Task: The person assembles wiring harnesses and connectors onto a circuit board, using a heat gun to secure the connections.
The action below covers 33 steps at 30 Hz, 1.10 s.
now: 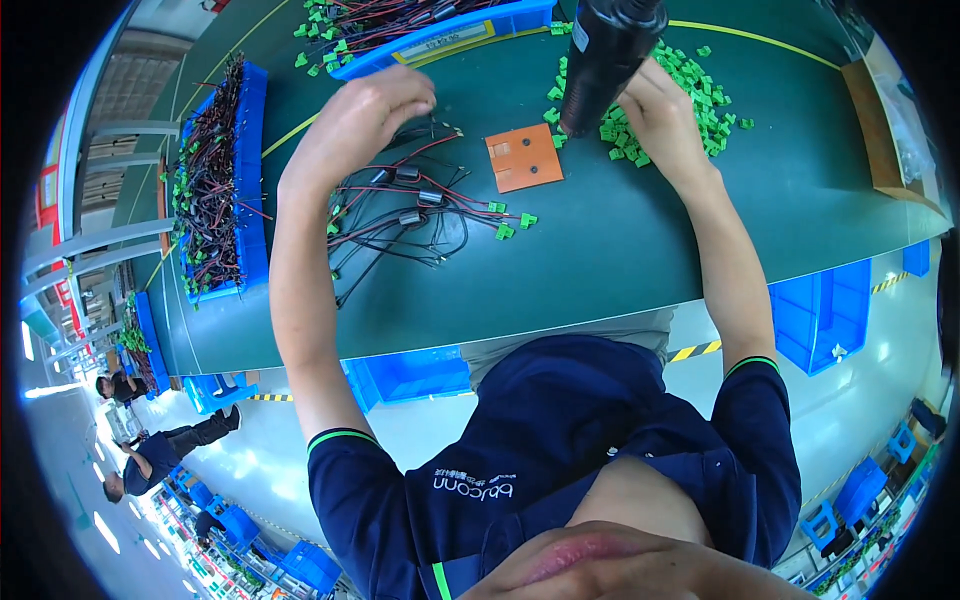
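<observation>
My left hand (378, 108) hovers over a loose bunch of red and black cables (425, 198) with small black cylinders and green connectors on some ends. Its fingers are bent and pinched together; what they hold, if anything, is hard to see. My right hand (668, 118) reaches into a spread heap of small green connectors (712, 100), its fingers curled and close together. The tips are partly hidden by a black cylindrical tool (600, 70) standing in front. Between my hands, an orange block (526, 160) with two dark holes lies on the green table (560, 250).
Blue bins full of cables stand at the left (253, 180) and far edge (450, 40) of the table. A cardboard box (870, 130) sits at the right. Blue crates (822, 315) are below the near edge. Two people (160, 455) are in the left background.
</observation>
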Tool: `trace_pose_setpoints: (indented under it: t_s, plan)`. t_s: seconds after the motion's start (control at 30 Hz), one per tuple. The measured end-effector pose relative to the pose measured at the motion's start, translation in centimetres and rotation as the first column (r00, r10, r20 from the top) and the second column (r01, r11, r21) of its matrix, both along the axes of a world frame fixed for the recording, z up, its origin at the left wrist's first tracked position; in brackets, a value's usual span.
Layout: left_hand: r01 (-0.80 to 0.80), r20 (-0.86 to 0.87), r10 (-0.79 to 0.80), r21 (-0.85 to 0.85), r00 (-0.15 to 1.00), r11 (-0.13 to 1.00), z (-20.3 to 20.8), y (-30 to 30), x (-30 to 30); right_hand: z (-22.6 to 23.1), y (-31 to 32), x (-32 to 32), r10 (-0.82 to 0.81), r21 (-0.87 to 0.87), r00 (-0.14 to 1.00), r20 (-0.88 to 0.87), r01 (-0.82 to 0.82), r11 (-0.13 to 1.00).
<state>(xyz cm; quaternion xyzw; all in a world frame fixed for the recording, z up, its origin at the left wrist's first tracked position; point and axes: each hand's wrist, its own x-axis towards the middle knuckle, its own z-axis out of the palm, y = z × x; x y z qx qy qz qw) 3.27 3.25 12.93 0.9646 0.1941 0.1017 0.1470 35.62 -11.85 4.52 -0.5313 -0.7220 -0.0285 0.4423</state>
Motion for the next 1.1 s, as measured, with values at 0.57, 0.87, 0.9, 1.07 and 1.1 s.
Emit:
trace_pose_setpoints:
  t_s: [0.57,0.87,0.9,1.07,1.1]
  plan:
    - [-0.353,0.259,0.309,0.143,0.915,0.924,-4.9,-1.0,-2.3,2.6,-2.8,-3.4,0.465,0.317,0.871,-0.155,-0.402,0.859]
    - [-0.307,0.037,0.305,0.192,0.951,0.932,-6.9,-5.7,-1.6,1.3,-2.1,-10.8,0.478,0.102,0.855,-0.2,-0.467,0.878]
    - [-0.3,0.058,0.295,0.167,0.954,0.939,-7.1,-5.8,-1.4,0.6,-1.4,-10.6,0.482,0.078,0.835,-0.267,-0.48,0.874]
    - [-0.295,0.216,0.295,-0.031,0.931,0.955,-7.8,-7.2,-0.6,-0.7,-0.8,-9.7,0.307,-0.04,0.892,-0.332,-0.338,0.94]
    - [-0.296,0.249,0.331,-0.167,0.91,0.94,-7.9,-7.7,-0.4,-0.7,-0.8,-9.5,0.279,-0.085,0.893,-0.354,-0.328,0.941]
